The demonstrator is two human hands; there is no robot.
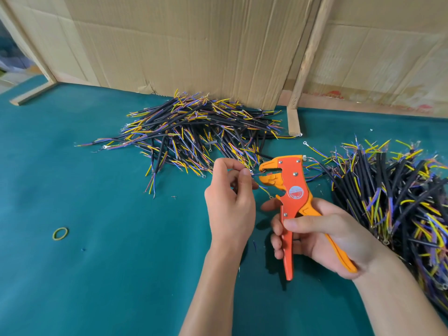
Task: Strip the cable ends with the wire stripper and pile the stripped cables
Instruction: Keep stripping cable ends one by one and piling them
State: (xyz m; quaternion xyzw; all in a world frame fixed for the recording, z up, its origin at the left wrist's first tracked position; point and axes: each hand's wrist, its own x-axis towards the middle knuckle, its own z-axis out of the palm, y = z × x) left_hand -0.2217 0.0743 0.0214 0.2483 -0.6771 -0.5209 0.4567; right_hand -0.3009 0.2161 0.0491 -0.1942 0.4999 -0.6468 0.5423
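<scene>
My right hand grips the handles of an orange wire stripper, jaws pointing left and slightly apart. My left hand pinches a short black cable whose thin coloured wires reach toward the jaws. Most of that cable is hidden behind my fingers. A wide pile of black cables with yellow, blue and brown ends lies beyond my hands against the cardboard. A second, thicker pile lies at the right edge.
The green table cover spreads to the left and front. A yellow rubber band lies at left. Cardboard sheets and a wooden post stand behind the piles. Small insulation scraps lie under my hands.
</scene>
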